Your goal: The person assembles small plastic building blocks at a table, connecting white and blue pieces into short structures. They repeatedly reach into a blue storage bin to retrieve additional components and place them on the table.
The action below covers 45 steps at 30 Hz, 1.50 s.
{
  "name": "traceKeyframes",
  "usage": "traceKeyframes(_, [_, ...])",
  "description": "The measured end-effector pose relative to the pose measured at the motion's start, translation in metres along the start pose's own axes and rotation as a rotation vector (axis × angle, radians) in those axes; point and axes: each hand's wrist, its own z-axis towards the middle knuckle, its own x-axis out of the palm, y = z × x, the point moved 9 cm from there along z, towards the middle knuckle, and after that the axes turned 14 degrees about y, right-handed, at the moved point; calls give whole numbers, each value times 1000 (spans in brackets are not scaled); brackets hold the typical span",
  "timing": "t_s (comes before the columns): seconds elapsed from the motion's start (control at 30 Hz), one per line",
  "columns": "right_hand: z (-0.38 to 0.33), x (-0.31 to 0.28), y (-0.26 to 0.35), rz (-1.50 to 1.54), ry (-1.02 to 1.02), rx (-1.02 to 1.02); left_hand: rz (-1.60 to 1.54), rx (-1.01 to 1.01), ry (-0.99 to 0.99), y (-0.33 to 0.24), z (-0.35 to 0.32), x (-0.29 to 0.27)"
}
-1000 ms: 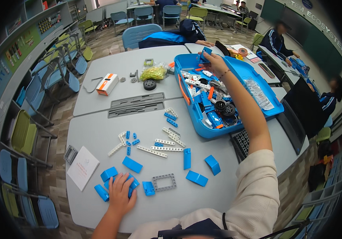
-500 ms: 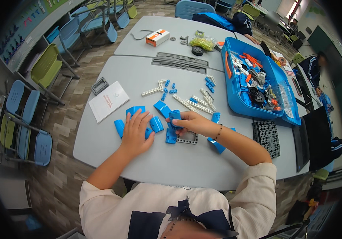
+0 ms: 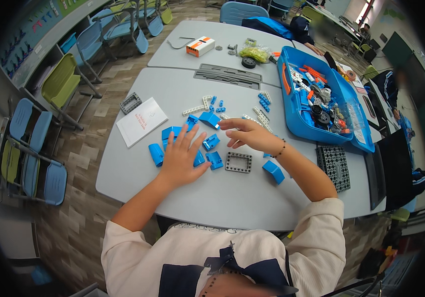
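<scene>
My left hand (image 3: 181, 159) has its fingers spread flat over a cluster of curved blue panel pieces, partly hiding some. Around it I see a blue panel (image 3: 156, 155) beside the wrist side, another blue panel (image 3: 171, 132) beyond the fingers, and a blue panel piece (image 3: 211, 142) to the right. My right hand (image 3: 252, 136) hovers over the table with fingers apart and nothing between them. Just left of its fingertips lies an angled blue panel (image 3: 209, 120). A dark grey rectangular frame (image 3: 238, 162) sits below that hand, and another blue panel (image 3: 273, 172) lies under the forearm.
White beams (image 3: 192, 109) and small blue connectors (image 3: 264, 100) lie farther back. A white booklet (image 3: 142, 122) is at left. At right stands a blue storage box (image 3: 316, 128) full of parts, next to a dark grey perforated plate (image 3: 333, 168). Another person's hand (image 3: 314, 49) shows beyond.
My right hand has let go of a blue panel piece and opened its fingers, moving slightly right and away. My left hand has shifted right with its fingers spread wider.
</scene>
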Motion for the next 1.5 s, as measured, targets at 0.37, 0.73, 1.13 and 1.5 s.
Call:
traceKeyframes(0.37, [-148,-174,32,-141,-646,-215,36,-38,318,1,64,33])
traceKeyframes(0.73, [-149,-375,-82,-700,-916,307,-10,-125,327,17,29,17])
traceKeyframes(1.13, [-108,-359,-125,-849,-710,635,-27,-191,331,26,30,3])
traceKeyframes(1.5, [-82,-310,-87,-1032,-574,110,-33,-200,302,29,29,-1])
